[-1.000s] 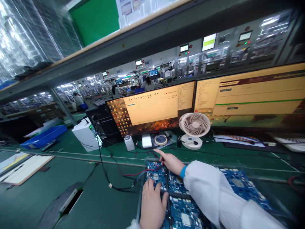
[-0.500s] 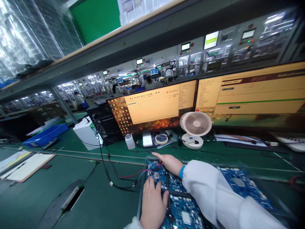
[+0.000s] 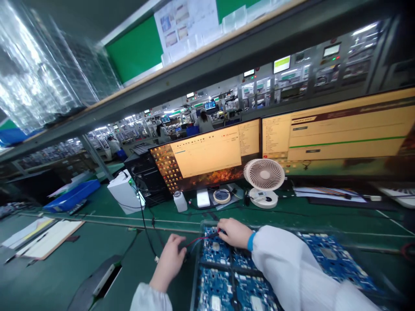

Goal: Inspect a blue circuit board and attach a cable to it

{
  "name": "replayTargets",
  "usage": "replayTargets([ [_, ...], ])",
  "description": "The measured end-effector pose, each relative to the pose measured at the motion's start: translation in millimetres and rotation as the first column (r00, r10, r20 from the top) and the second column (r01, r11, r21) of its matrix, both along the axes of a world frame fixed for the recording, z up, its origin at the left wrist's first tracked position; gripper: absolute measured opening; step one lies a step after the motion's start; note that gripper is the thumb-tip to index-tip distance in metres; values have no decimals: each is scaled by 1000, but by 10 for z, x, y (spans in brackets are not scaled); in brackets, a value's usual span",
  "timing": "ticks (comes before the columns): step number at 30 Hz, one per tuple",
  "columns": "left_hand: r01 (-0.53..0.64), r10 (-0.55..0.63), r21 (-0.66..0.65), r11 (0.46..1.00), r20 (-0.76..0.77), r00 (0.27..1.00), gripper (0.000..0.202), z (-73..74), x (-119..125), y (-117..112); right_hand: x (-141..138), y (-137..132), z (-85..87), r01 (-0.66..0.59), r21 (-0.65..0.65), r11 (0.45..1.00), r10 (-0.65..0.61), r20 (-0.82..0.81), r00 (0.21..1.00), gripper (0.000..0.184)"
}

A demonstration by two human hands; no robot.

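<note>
My right hand (image 3: pixel 235 233) is over the back left corner of a tray of blue circuit boards (image 3: pixel 215 276). Its thumb and fingers are pinched on the end of a red-and-black cable (image 3: pixel 207 236), at the rear of one board. Left of the tray, above the green bench, my left hand (image 3: pixel 171 258) curls its fingers round the cables where the red wire meets them; the fingers partly hide the grip. A thin bluish wire (image 3: pixel 195 245) runs between this hand and the board.
Behind the tray stand a small fan (image 3: pixel 264 175), a white bottle (image 3: pixel 180 202) and two monitors (image 3: pixel 207 155). A white box (image 3: pixel 126 192) with a black cable (image 3: pixel 145 233) is at the left. A shelf (image 3: pixel 194 56) crosses overhead. Clipboards (image 3: pixel 52 239) lie far left.
My left hand has left the board and moved left onto the cables. My right hand's pointing finger has bent in, and that hand now pinches the cable end. The view has shifted slightly.
</note>
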State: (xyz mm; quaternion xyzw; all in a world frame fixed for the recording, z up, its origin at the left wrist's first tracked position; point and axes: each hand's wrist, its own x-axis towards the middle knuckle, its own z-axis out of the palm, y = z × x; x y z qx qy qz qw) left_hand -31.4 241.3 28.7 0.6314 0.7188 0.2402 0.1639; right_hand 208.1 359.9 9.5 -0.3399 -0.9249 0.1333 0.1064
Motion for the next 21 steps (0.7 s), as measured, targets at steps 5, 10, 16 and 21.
replayTargets([
  [5, 54, -57, -42, 998, -57, 997, 25, -62, -223, 361, -17, -9, 17, 55, -25, 998, -57, -78, 995, 16],
  [10, -87, 105, 95, 992, -209, 972, 26, -16, -32, 771, 101, -124, 50, 136, -69, 988, -146, -165, 975, 33],
  [16, -94, 48, -137, 986, -305, 951, 17, -183, 38, 1118, 690, -446, 297, 152, -117, 981, -170, -154, 973, 38],
  [21, -82, 31, -206, 975, -237, 971, 28, -156, -6, 1066, 1353, -900, 745, 116, -162, 980, -137, -130, 982, 36],
])
